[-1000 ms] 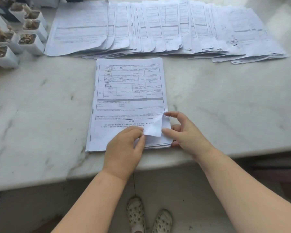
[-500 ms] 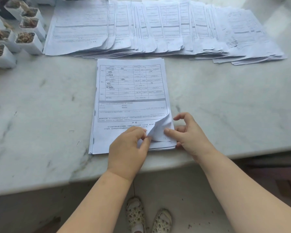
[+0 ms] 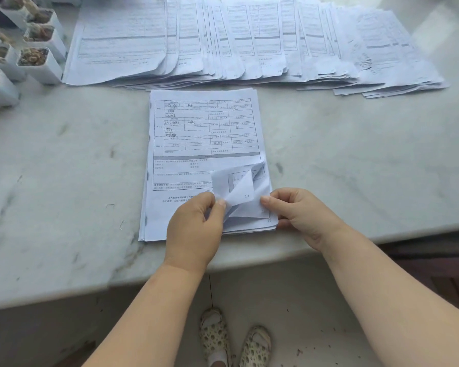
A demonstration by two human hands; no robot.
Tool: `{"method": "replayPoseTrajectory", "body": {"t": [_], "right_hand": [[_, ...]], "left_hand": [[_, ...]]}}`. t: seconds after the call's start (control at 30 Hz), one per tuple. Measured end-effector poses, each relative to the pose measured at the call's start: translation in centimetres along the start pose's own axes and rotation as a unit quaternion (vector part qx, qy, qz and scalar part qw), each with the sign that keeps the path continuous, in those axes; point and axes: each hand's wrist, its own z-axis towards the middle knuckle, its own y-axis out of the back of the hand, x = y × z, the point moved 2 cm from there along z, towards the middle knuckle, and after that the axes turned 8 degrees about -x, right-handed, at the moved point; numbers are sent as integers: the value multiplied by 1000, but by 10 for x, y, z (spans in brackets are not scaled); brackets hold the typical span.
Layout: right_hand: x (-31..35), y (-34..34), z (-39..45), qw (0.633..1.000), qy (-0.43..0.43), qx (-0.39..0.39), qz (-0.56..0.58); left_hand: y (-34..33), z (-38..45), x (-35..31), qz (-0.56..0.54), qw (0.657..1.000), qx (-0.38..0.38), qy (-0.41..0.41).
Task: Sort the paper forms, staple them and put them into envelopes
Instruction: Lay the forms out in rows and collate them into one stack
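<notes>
Head view puts your stack of forms (image 3: 204, 160) at the centre of the frame, lying flat on the desk (image 3: 355, 168) with its near edge just short of the desk's front lip. The sheets are thin white paper printed with a ruled table and some handwritten entries in the upper cells; the edges of the stack are slightly uneven.

At the stack's lower right corner several sheets are curled up and back, showing blank undersides and a small handwritten number. Your left hand (image 3: 196, 229) rests on the lower part of the stack, its thumb and fingertips pinching the lifted corners. Your right hand (image 3: 300, 213) sits at the right edge of the same corner, fingers curled, thumb pressing onto the folded sheets.

Across the top of the frame a long fanned row of forms (image 3: 249, 41) overlaps from left to right, corners worn and wavy.

The desk is pale marble-like stone with grey veins, smooth and slightly glossy. Two loose staples (image 3: 110, 205) lie on it to the left of the stack.

In the upper left stand white square pots (image 3: 41, 66), each filled with brownish dried material.
</notes>
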Motion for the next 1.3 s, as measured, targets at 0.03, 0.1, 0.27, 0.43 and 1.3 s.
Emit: {"method": "replayPoseTrajectory", "body": {"t": [0.03, 0.1, 0.27, 0.43, 1.3], "right_hand": [[-1, 1, 1, 1000, 0, 2, -1], [0, 1, 1, 1000, -4, 5, -8], [1, 0, 0, 999, -12, 2, -33], [12, -3, -7, 998, -45, -2, -51], [181, 119, 85, 937, 69, -233, 252]], "left_hand": [[0, 1, -1, -10, 1000, -5, 8], [0, 1, -2, -13, 1000, -6, 6], [1, -3, 2, 10, 999, 31, -27], [1, -7, 3, 34, 995, 52, -82], [51, 149, -79, -44, 983, -93, -152]]}}
